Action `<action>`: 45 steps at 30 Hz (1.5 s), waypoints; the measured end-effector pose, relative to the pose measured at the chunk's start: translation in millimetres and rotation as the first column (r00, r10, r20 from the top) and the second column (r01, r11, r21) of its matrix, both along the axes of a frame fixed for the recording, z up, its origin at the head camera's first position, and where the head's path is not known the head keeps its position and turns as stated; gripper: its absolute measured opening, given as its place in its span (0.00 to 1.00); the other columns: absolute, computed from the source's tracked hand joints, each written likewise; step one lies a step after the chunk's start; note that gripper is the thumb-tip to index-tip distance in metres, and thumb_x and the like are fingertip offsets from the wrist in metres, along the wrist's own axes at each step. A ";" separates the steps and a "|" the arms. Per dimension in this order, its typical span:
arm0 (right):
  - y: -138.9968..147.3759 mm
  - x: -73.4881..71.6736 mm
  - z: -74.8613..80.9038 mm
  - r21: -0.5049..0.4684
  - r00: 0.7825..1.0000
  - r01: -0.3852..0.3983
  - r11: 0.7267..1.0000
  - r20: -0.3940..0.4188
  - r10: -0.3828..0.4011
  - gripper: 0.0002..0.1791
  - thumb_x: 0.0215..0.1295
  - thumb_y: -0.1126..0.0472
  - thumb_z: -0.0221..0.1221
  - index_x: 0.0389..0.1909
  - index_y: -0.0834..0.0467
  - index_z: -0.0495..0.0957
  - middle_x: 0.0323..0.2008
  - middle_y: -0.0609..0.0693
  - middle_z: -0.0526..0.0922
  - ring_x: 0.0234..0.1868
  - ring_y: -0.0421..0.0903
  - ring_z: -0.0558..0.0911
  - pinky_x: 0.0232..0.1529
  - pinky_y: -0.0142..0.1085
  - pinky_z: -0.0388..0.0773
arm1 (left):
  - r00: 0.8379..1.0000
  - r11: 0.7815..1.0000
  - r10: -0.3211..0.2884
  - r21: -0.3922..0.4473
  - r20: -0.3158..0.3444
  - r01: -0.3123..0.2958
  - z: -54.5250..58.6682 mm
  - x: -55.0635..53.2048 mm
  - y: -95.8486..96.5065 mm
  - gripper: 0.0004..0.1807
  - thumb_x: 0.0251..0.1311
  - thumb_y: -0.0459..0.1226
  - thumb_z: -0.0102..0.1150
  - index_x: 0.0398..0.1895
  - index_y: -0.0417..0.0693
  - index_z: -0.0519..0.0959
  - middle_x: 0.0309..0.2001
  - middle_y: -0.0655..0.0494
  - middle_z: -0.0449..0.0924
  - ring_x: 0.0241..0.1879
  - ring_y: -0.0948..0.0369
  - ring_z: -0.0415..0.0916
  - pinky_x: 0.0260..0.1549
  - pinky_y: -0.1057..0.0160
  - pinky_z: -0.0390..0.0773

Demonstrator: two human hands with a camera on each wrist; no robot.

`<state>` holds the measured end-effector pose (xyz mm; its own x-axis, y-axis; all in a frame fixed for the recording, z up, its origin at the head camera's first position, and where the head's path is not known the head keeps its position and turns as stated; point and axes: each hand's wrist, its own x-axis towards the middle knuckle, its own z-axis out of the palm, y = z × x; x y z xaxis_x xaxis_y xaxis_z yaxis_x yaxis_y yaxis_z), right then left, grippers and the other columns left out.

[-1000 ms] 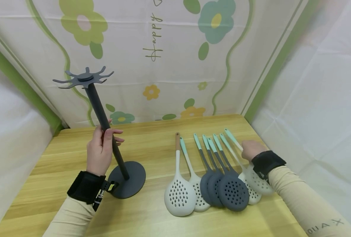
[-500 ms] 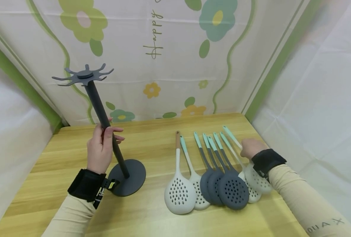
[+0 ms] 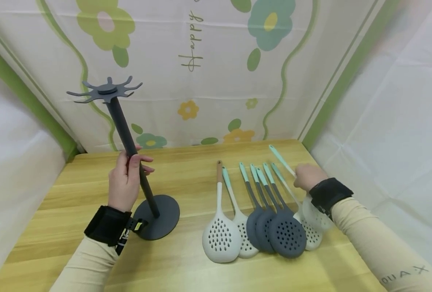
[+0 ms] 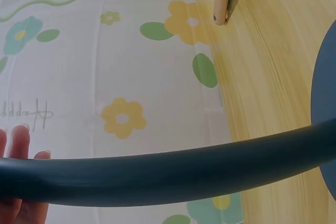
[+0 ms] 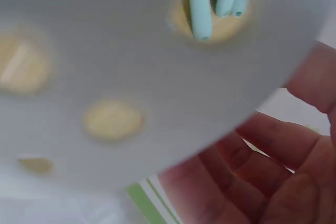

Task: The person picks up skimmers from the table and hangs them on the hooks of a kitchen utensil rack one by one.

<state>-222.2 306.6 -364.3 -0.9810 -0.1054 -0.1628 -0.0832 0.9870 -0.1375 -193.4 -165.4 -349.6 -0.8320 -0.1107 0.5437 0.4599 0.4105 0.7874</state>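
Nearest, a brown-handled white skimmer (image 3: 221, 241) and overlapping grey skimmers (image 3: 288, 237) lie on the wooden surface (image 3: 179, 269), handles pointing away. Farther in, the right hand (image 3: 311, 177) has its grip closed on a pale, mint-handled skimmer (image 3: 313, 214), its head over another pale one (image 3: 313, 239) at the row's right end, while the left hand (image 3: 125, 184) has its grip wrapped round the pole of a dark hook stand (image 3: 122, 129), left of the row. Behind hangs a flower-printed white cloth (image 3: 216, 81).
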 end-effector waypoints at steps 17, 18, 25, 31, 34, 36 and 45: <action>-19.9 2.3 15.6 0.016 0.997 -0.049 0.999 -0.065 0.050 0.17 0.54 0.69 0.61 0.45 0.73 0.80 0.46 0.69 0.84 0.45 0.66 0.84 0.46 0.55 0.82 | 0.998 0.996 0.066 -0.056 -0.019 -0.067 -2.3 -2.3 0.1 0.16 0.78 0.38 0.41 0.57 0.38 0.72 0.31 0.56 0.84 0.25 0.79 0.78 0.31 0.80 0.76; -20.4 2.2 15.5 0.015 0.997 -0.046 0.999 -0.065 0.047 0.17 0.54 0.69 0.61 0.46 0.73 0.80 0.46 0.69 0.84 0.45 0.66 0.84 0.45 0.55 0.82 | 0.998 0.996 0.066 -0.054 -0.018 -0.067 -2.5 -2.4 0.2 0.16 0.78 0.38 0.41 0.57 0.38 0.72 0.31 0.59 0.83 0.25 0.79 0.78 0.31 0.80 0.77; -26.2 3.7 16.4 -0.003 0.992 -0.052 0.999 -0.113 0.051 0.18 0.57 0.67 0.59 0.48 0.72 0.79 0.38 0.65 0.86 0.31 0.54 0.82 0.35 0.48 0.81 | 0.998 0.997 0.063 -0.045 -0.022 -0.064 -2.9 -2.6 0.4 0.17 0.78 0.39 0.41 0.56 0.37 0.72 0.31 0.63 0.82 0.25 0.79 0.78 0.31 0.80 0.77; -31.8 6.6 16.0 -0.070 0.987 -0.054 0.996 -0.156 0.043 0.18 0.58 0.69 0.56 0.50 0.72 0.76 0.33 0.62 0.84 0.24 0.48 0.75 0.26 0.39 0.73 | 0.998 0.997 0.064 -0.043 -0.022 -0.065 -3.3 -3.0 0.2 0.17 0.78 0.40 0.41 0.56 0.36 0.72 0.31 0.64 0.82 0.25 0.79 0.78 0.32 0.81 0.76; -34.5 7.6 15.3 -0.090 0.982 -0.068 0.994 -0.185 0.051 0.17 0.58 0.69 0.56 0.49 0.71 0.77 0.34 0.64 0.84 0.26 0.49 0.78 0.28 0.42 0.76 | 0.998 0.997 0.062 -0.038 -0.021 -0.063 -3.4 -3.1 0.0 0.18 0.78 0.41 0.41 0.56 0.36 0.72 0.30 0.69 0.81 0.25 0.79 0.78 0.32 0.80 0.76; -36.3 8.0 15.1 -0.099 0.978 -0.079 0.992 -0.201 0.058 0.16 0.59 0.70 0.56 0.48 0.70 0.77 0.35 0.64 0.85 0.27 0.50 0.79 0.30 0.44 0.78 | 0.998 0.997 0.063 -0.040 -0.020 -0.063 -3.5 -3.0 0.1 0.18 0.78 0.41 0.41 0.56 0.36 0.72 0.30 0.66 0.82 0.25 0.79 0.78 0.31 0.80 0.76; -40.7 9.3 16.1 -0.101 0.964 -0.119 0.988 -0.250 0.091 0.13 0.60 0.70 0.58 0.46 0.69 0.77 0.31 0.60 0.84 0.24 0.48 0.79 0.27 0.41 0.76 | 0.998 0.997 0.062 -0.045 -0.019 -0.063 -3.2 -2.7 0.5 0.18 0.78 0.42 0.39 0.56 0.36 0.72 0.34 0.43 0.84 0.25 0.80 0.77 0.32 0.80 0.76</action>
